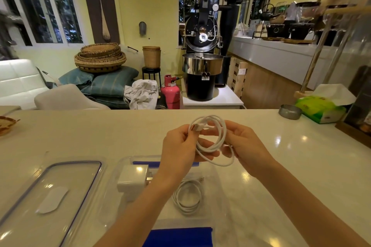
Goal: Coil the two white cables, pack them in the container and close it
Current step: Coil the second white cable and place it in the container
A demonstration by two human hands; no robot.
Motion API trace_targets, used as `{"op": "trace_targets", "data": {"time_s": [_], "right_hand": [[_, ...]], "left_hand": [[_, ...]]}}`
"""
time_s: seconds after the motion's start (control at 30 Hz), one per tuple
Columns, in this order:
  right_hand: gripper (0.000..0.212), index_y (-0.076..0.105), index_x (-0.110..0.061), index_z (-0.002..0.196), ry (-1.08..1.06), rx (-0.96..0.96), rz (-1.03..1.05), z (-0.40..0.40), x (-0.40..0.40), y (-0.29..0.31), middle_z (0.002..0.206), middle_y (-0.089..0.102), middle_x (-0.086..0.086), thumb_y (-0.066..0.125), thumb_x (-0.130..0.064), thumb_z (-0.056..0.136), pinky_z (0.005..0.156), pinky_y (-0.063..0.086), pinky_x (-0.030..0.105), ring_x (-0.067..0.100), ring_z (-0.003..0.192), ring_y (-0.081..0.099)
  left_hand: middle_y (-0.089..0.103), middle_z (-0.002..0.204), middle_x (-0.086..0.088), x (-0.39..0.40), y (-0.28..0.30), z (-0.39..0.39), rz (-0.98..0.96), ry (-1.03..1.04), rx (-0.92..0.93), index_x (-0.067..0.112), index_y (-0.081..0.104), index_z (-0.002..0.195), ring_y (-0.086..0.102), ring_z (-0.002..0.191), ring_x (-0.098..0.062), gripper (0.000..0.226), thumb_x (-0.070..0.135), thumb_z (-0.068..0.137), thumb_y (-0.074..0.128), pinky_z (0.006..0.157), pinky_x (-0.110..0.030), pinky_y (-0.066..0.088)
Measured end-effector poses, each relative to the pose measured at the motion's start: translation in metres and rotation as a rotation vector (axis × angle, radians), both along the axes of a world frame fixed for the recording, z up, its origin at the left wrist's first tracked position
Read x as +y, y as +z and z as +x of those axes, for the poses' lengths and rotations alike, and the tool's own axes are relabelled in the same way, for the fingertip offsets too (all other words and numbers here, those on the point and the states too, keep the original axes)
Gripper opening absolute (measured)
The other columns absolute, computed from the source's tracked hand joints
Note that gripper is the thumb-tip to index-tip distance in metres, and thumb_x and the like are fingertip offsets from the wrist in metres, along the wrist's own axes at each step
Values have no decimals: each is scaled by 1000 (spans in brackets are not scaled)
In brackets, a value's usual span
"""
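a: hands status?
b: left hand [181,146] pinching the coiled white cable [212,140] at its plug end, fingers closed on it. right hand [244,142] gripping the opposite side of the same loops. both raised above the bench [120,130].
a: coil shape?
b: several loops bunched together, one looser loop hanging low between the hands.
a: second cable?
b: already coiled [188,196], lying flat inside the clear container [124,162], right half, below the hands.
a: anything else in there?
b: white charger block [133,181] in the left half, prongs facing the coil. blue clips at the container's far and near edges.
a: lid?
b: off. clear lid [50,192] with a blue seal line lies flat on the bench just left of the container, touching or nearly so, can't tell.
a: surroundings?
b: small metal dish [290,111] and green tissue pack [319,108] at far right of the bench, well apart from the container.
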State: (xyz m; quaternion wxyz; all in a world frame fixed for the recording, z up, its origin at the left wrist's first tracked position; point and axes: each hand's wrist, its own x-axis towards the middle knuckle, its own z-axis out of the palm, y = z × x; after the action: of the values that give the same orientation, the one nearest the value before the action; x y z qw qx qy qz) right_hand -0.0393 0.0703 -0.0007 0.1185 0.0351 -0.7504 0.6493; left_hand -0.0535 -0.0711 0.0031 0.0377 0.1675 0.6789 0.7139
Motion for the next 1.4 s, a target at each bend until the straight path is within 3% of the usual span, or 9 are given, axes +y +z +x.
{"op": "trace_targets", "data": {"time_s": [0.1,0.17,0.27,0.4,0.67,0.8,1.1,1.23,1.4], "right_hand": [[25,66,-27,99,-20,24,-6,-1,-1,3,83,73,-5,42,-25,93,70,55,26,15,80,68],[26,53,-35,114,24,68,70,1,-3,6,87,70,-18,43,-24,93,74,51,17,4,89,66],[56,38,-46,126,45,207,293,7,-9,1,100,65,-21,58,-12,86,77,49,10,0,96,62],[43,53,-46,115,-129,445,373,8,-16,-8,105,62,-21,63,-21,81,83,54,26,4,94,61],[17,69,-18,92,-354,643,601,2,-11,-7,109,55,-8,60,-28,81,90,39,10,4,105,49],[3,50,-37,90,-261,449,300,7,-14,5,102,60,-21,50,-34,88,86,40,10,-3,100,53],[14,53,-20,89,-270,399,-482,23,18,48,61,68,-5,41,-14,93,76,58,29,8,65,67],[13,60,-20,85,-316,309,-399,22,32,49,61,71,-5,50,-13,89,60,57,22,8,59,67],[9,70,-10,85,-328,3,69,10,42,37,58,70,-3,62,-11,82,42,51,18,8,47,62]], "left_hand": [[71,59,-3,0,-4,-1,-66,51,46,12,67,86,71,56,-25,23,23,92,47,56,-32,60],[70,55,-1,-1,-5,-3,-78,60,42,14,65,83,71,56,-24,22,22,92,47,56,-32,60],[69,57,0,-3,-2,-5,-104,67,78,18,64,77,71,55,-21,22,21,92,48,55,-32,60],[71,76,-13,-3,0,-7,-176,47,176,12,67,83,71,68,-24,25,24,92,47,65,-41,60],[71,67,-12,-6,0,-5,-154,-96,101,10,62,84,71,56,-24,23,23,92,45,50,-26,57],[68,61,-7,-3,0,-4,-189,-87,134,11,60,79,68,50,-17,21,21,92,46,48,-22,55],[64,60,-9,-1,-4,-5,-177,-93,-3,8,59,77,67,46,-19,25,18,94,44,46,-25,56],[64,54,-2,-5,1,-7,-119,-55,12,8,61,78,68,47,-22,25,19,94,44,47,-30,57],[66,55,-3,-10,2,-9,-140,-53,63,8,61,79,68,50,-23,25,20,93,45,50,-33,57]]}}
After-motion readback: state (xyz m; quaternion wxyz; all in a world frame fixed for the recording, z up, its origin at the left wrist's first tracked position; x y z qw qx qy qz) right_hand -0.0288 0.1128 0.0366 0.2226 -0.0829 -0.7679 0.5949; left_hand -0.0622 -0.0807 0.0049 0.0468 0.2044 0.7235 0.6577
